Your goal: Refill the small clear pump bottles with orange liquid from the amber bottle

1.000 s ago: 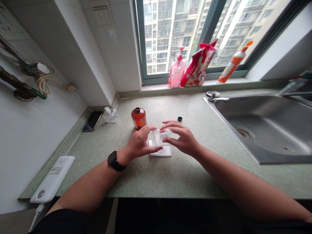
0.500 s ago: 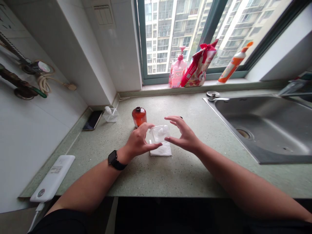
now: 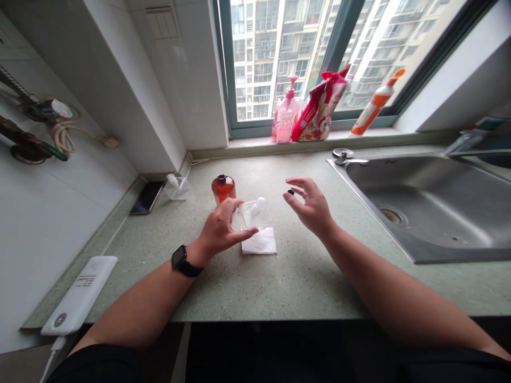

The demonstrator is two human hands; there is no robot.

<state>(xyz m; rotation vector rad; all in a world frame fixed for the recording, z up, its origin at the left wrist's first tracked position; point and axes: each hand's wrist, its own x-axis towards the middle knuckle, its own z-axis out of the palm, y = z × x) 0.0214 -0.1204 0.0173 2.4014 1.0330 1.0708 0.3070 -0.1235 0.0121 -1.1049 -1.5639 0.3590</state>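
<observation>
The left hand (image 3: 217,229) holds a clear box (image 3: 250,219) between thumb and fingers; the translucent lump (image 3: 259,206) in it is indistinct. From the box, an uncapped amber bottle (image 3: 223,187), contents unclear, stands at ten o'clock. Toward three, the right hand (image 3: 314,206) gapes wide, a black cap (image 3: 290,192) showing in its gap. The power bank (image 3: 80,295) at eight bears illegible print.

Bottle (image 3: 223,187) partly behind left hand (image 3: 216,229)

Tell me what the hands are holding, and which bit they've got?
The left hand holds the clear plastic container by its left side. The right hand is at the small black cap; whether it grips it can't be told.
</observation>
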